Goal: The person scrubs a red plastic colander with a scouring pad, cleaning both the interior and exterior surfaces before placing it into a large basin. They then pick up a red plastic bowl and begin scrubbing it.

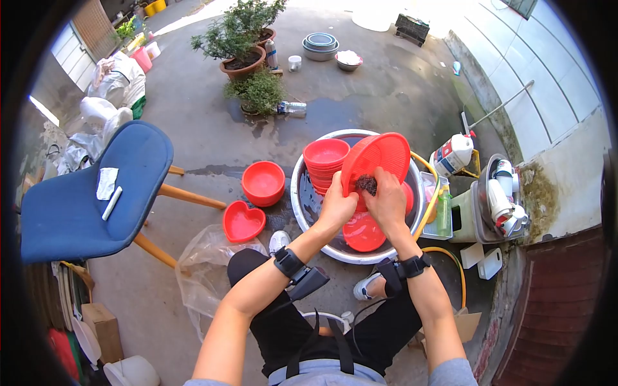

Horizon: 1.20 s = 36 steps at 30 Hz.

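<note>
My left hand [338, 207] is closed on the lower left rim of a red plastic basket [378, 154], which is tilted up over a large metal basin [297, 206]. In my right hand [387, 202] is a dark scouring pad [367, 185], pressed against the inside of the basket. A stack of red bowls [326, 153] stands in the basin, left of the basket. Below my hands, a red dish [364, 235] lies wet in the basin. Outside it on the ground are round red bowls [263, 181] and a red heart-shaped bowl [244, 222].
A blue chair [96, 193] stands at left, near a clear plastic bag [199, 264]. A yellow hose [462, 276] curves along the basin's right side, by a green bottle [444, 212] and a white jug [454, 154]. Potted plants [241, 61] stand ahead.
</note>
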Available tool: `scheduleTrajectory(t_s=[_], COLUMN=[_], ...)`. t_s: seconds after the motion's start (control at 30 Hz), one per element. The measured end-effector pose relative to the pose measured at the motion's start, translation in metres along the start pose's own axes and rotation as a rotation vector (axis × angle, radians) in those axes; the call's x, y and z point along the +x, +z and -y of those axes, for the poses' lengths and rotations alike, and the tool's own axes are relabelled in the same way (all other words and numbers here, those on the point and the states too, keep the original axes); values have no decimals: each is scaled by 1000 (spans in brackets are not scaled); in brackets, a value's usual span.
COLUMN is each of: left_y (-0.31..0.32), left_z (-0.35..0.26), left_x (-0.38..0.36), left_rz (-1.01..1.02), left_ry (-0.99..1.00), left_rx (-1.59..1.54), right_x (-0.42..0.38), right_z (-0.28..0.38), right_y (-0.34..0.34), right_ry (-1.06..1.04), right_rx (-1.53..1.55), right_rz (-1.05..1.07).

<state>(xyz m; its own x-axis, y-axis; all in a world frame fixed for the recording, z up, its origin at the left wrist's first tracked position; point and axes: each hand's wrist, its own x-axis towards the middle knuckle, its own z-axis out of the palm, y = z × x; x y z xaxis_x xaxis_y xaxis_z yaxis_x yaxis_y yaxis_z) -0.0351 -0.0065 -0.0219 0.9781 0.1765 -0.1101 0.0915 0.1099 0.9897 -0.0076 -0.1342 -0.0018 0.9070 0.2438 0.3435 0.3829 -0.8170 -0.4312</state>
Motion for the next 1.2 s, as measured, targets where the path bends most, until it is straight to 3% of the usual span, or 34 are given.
scheduleTrajectory(t_s=[0.17, 0.47, 0.6, 1.2], left_y=[-1, -14, -23, -27], left_z=[10, 15, 25, 29], left_x=[6, 10, 13, 11], left_rz=[8, 29, -3, -15], left_ry=[-85, -176, -86, -133], left_rx=[-86, -78, -42, 51], right_x=[-1, 0, 1, 0], right_z=[9, 9, 11, 8], right_y=[-1, 8, 11, 11], right_ry=[-101, -50, -78, -45], right_rx=[73, 47, 81, 83], right_rz=[41, 86, 102, 96])
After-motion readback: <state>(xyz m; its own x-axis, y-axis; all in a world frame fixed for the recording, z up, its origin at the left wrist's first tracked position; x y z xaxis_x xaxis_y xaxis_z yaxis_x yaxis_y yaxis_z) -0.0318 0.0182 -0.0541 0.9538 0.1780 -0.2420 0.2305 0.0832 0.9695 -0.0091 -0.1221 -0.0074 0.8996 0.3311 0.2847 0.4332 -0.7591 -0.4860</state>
